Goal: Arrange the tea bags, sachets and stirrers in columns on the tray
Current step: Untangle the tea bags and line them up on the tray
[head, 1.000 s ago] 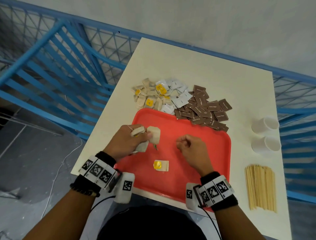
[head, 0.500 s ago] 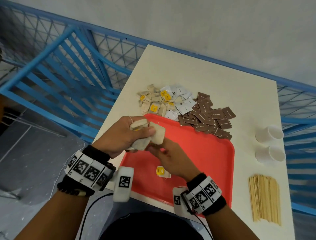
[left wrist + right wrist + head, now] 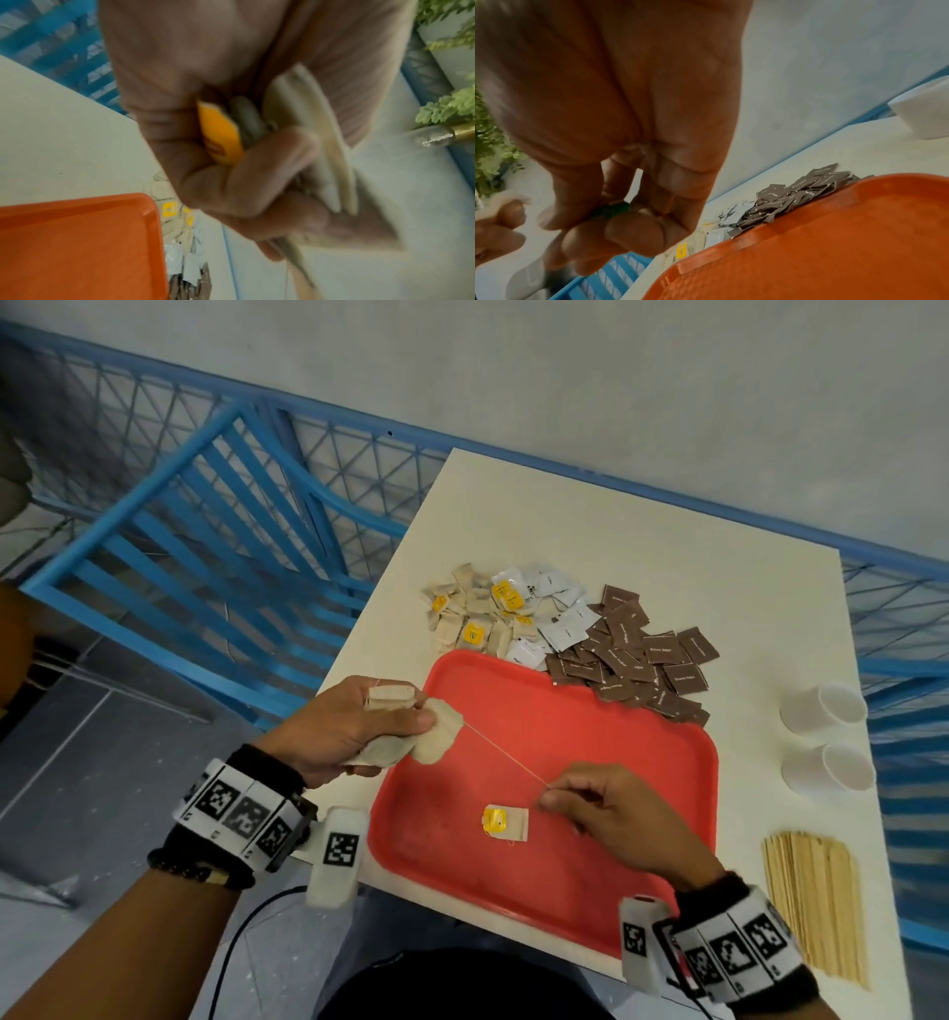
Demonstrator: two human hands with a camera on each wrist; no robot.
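Note:
My left hand [image 3: 354, 726] grips a bunch of beige tea bags [image 3: 426, 734] over the left rim of the red tray [image 3: 642, 762]; in the left wrist view the tea bags [image 3: 316, 130] sit in the fist with a yellow tag [image 3: 221, 138]. A thin string [image 3: 506, 757] runs taut from the bunch to my right hand [image 3: 590, 806], which pinches its end above the tray. One tea bag with a yellow tag [image 3: 506, 823] lies flat on the tray. Behind the tray lie heaps of tea bags [image 3: 472, 618], white sachets [image 3: 557, 613] and brown sachets [image 3: 637, 654].
Wooden stirrers [image 3: 816, 901] lie in a stack at the right front of the white table [image 3: 590, 521]. Two white paper cups [image 3: 824, 708] lie on their sides to the right of the tray. Blue metal railing [image 3: 205, 516] borders the table's left and far sides.
My right hand came to the bunch in the left hand, took hold of a string and drew it out to the right. The left hand stayed by the tray's left rim.

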